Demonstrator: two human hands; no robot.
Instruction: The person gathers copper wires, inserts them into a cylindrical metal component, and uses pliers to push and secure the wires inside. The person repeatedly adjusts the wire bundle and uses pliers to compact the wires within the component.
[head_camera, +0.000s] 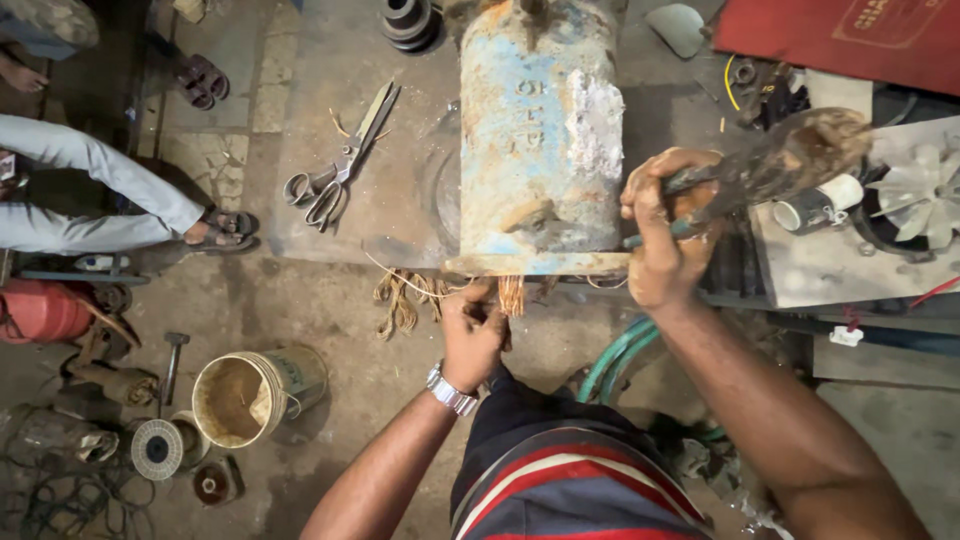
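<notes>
Hands at a rusty, pale-blue motor housing, lying on its side on the concrete floor near the top middle of the floor, open end toward the person. Left hand just below the housing's near rim, fingers pinched narrow on a bundle of copper wire sticking out of that end. Right hand at the housing's near right corner, fingers wrapped tight around the handle of a worn, grimy hammer-like tool, its thick end pointing up toward the right edge of the floor. Silver wristwatch on the left wrist.

Loose strands of pulled copper lying on the floor just left of the left hand. Large scissors resting open-handled left of the housing, well apart from it. Dirty plastic bucket tipped over toward the bottom left, beside a round grinding disc. Red board at the top right corner. Another person's leg in pale trousers and a sandalled foot at the left edge.
</notes>
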